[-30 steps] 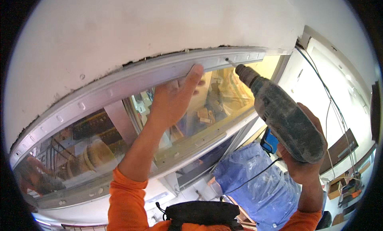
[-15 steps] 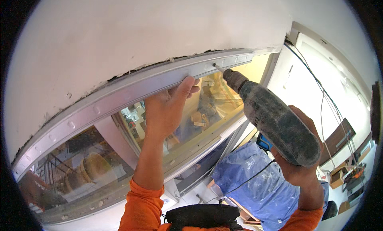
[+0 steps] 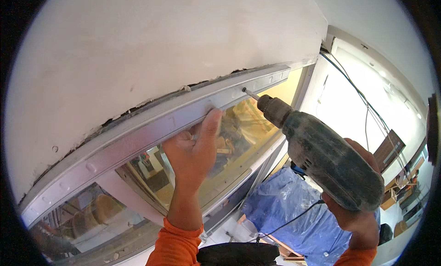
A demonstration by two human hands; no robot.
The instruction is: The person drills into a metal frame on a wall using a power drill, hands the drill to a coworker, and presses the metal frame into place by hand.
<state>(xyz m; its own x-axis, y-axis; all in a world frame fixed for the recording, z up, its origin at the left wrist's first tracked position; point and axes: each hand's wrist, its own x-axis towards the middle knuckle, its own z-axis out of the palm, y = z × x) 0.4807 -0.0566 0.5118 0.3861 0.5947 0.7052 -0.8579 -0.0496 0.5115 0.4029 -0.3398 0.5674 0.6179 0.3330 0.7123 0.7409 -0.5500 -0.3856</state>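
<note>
A long silvery metal channel (image 3: 151, 123) runs along the lower edge of the white wall, rising toward the right. My left hand (image 3: 195, 149) grips its lower edge from below, thumb pressed on the front face and fingers partly hidden behind. My right hand (image 3: 353, 215) is wrapped round the handle of a dusty dark power drill (image 3: 328, 158). The bit (image 3: 251, 94) in its chuck meets a dark screw head (image 3: 244, 89) on the channel's face, near the right end.
Below the channel is a glazed window frame (image 3: 243, 167). A blue plastic sheet (image 3: 294, 211) covers things at lower right, with the drill's cord (image 3: 289, 220) passing over it. Dark cables (image 3: 351, 82) hang by the right wall. A black object (image 3: 239, 254) sits at the bottom edge.
The view has shifted slightly, so the channel sits lower. The drill's body appears a little lower and farther right, its bit still at the screw. My left hand keeps hold of the channel.
</note>
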